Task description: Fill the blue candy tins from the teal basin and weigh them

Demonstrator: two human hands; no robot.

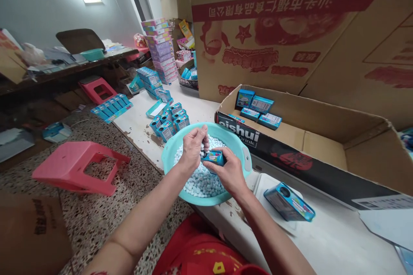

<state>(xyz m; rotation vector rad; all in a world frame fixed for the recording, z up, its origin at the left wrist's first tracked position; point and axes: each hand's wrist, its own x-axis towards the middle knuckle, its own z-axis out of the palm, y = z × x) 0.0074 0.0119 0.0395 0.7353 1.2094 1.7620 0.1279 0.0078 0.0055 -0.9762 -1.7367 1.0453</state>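
Note:
A teal plastic basin point(167, 154) full of small pale blue-white candies point(201, 182) sits at the white table's near edge. Over it, my right hand point(229, 172) grips a small blue tin point(213, 157). My left hand point(192, 147) is closed just left of the tin, fingers pinched at its top; what they hold is too small to make out. Another blue tin point(288, 202) lies on a white lid point(263, 187) to the right.
An open cardboard box point(322, 146) holding several blue tins point(258, 107) stands behind the basin. More tins point(170, 122) stand left of it on the table. Large cartons point(274, 30) rise at the back. Two pink stools point(75, 165) stand on the speckled floor.

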